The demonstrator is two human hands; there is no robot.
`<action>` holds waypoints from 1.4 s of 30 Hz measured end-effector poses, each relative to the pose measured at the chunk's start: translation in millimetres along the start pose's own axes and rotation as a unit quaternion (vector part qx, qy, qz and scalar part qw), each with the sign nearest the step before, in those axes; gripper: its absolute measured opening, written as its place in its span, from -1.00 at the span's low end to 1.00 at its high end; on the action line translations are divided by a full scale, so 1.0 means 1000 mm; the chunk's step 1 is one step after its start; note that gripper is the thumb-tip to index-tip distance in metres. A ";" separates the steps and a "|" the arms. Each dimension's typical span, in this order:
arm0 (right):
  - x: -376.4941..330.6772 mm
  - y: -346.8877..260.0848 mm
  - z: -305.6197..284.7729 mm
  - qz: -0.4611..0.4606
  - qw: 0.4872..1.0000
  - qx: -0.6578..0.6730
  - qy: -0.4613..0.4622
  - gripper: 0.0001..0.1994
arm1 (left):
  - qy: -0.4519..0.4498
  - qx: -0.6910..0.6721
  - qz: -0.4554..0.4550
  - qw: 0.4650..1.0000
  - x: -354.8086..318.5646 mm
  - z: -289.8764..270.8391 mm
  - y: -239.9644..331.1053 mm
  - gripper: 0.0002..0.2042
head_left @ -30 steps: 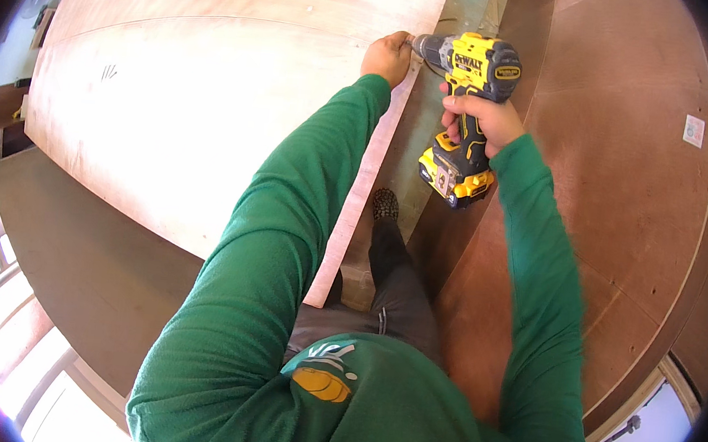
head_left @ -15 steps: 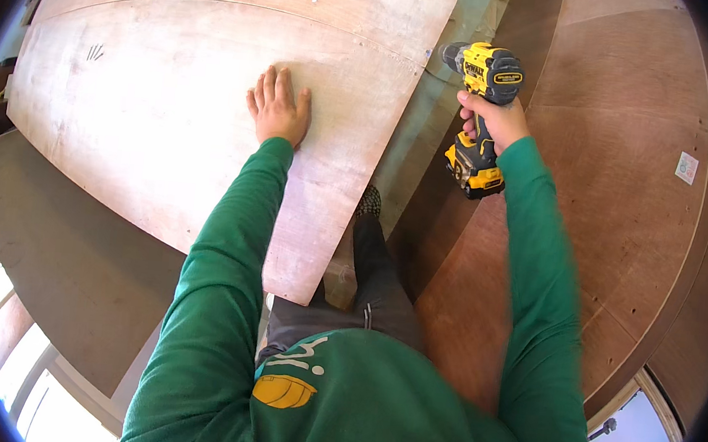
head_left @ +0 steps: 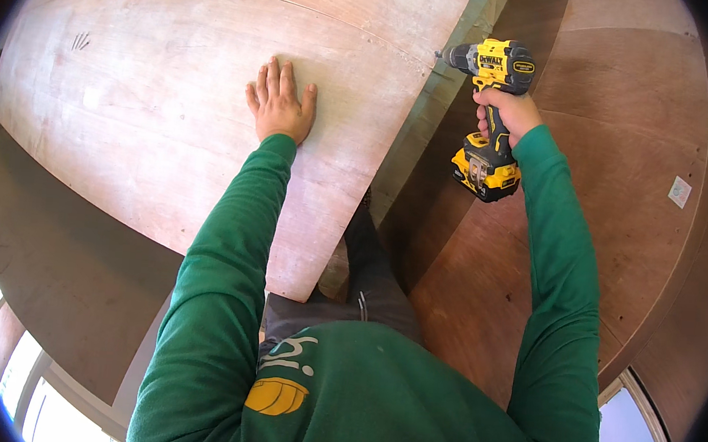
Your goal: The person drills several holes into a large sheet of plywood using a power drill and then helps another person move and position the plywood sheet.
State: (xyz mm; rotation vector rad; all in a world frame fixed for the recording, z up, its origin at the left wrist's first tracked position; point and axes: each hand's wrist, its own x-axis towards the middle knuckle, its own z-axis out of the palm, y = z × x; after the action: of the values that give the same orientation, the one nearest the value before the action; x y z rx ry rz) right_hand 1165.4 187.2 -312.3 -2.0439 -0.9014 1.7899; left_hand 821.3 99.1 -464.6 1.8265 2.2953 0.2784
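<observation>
Brown wall (head_left: 592, 191) curves up the right side of my head view, a pale label (head_left: 680, 191) near its edge, and a broad pale board (head_left: 151, 136) fills the upper left. Below that board, a darker panel (head_left: 48, 253) runs to the lower left.

I have the left arm (head_left: 231, 235) reaching up from the lower edge, fairly straight, its green sleeve crossing the board's near side. The left hand (head_left: 283, 105) lies palm down on the board, holding nothing, fingers slightly spread and pointing away from the body, thumb out to the right.

My right arm (head_left: 567, 265) bows outward at the elbow and then angles inward to the wrist. There the right hand (head_left: 511, 113) is wrapped around the grip of the drill (head_left: 494, 58), which sits over the gap between board and wall, battery toward the body. Its nose points left at the board's right edge; I cannot tell whether the tip touches. Some screws or nails (head_left: 81, 41) lie on the board, well left of the left hand.
</observation>
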 end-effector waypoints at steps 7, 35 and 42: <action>0.003 -0.023 -0.004 0.016 1.000 -0.027 0.001 -0.85 | -0.009 -0.003 -0.001 1.000 0.003 -0.003 -0.001 -0.35; 0.005 -0.025 -0.011 0.025 1.000 -0.011 0.009 -0.80 | 0.005 -0.022 0.004 1.000 0.006 -0.003 -0.005 -0.35; 0.003 -0.028 -0.006 0.015 1.000 -0.018 0.004 -0.79 | 0.000 -0.014 0.002 1.000 0.008 -0.006 -0.003 -0.34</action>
State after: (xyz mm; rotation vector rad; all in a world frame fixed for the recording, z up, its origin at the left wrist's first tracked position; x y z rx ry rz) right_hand 1164.3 211.2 -296.9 -2.0968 -0.9105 1.7919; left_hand 814.8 106.5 -459.8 1.8170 2.2759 0.3093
